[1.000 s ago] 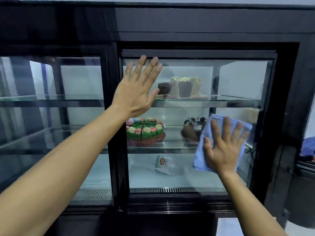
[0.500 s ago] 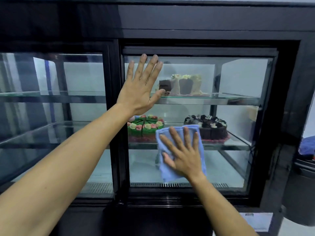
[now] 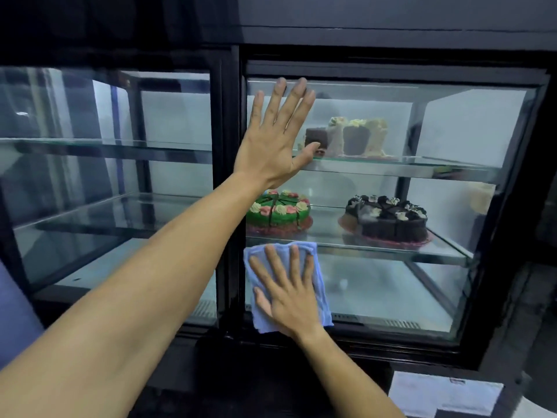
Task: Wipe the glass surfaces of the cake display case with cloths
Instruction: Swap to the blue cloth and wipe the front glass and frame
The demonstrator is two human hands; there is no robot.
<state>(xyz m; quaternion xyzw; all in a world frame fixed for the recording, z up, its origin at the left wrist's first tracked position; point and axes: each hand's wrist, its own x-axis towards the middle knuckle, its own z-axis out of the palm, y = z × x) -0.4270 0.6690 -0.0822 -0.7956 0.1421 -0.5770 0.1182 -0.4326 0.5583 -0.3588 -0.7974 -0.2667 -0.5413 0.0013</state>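
— Blue, folded, pressed flat against the glass door [image 3: 391, 297] of the display case [image 3: 376, 37]: the cloth [image 3: 321, 297], low in the door's left corner, just beside the black centre post [image 3: 233, 176].

— Held how?

— Pinned under the right hand [image 3: 289, 292], fingers straight and spread, palm down on the fabric. No pinch, no curl round it. Cloth edges showing above the fingertips, left of the thumb and along the right side.

— And the left hand [image 3: 275, 137]?

— Higher on the same pane, upper left part, also flat on the glass. Fingers straight and pointing up, thumb out to the right, nothing in it. Forearm crossing the frame from the lower left.

— Behind the glass?

— Top shelf [image 3: 391, 165]: cut cake slices [image 3: 346, 137], dark with pale cream, just right of the left thumb. Middle shelf [image 3: 361, 247]: a green cake [image 3: 278, 214] with pink and white rosettes, sliced, directly above the cloth; well to its right a chocolate cake [image 3: 388, 217] on a red board. Bottom level blurred, only a pale floor and a vent strip to make out.

— Left half of the case?

— Second pane [image 3: 105, 176], glass shelves behind it, mostly reflections. Below right, on the case's dark base, a white label [image 3: 443, 393], unreadable.
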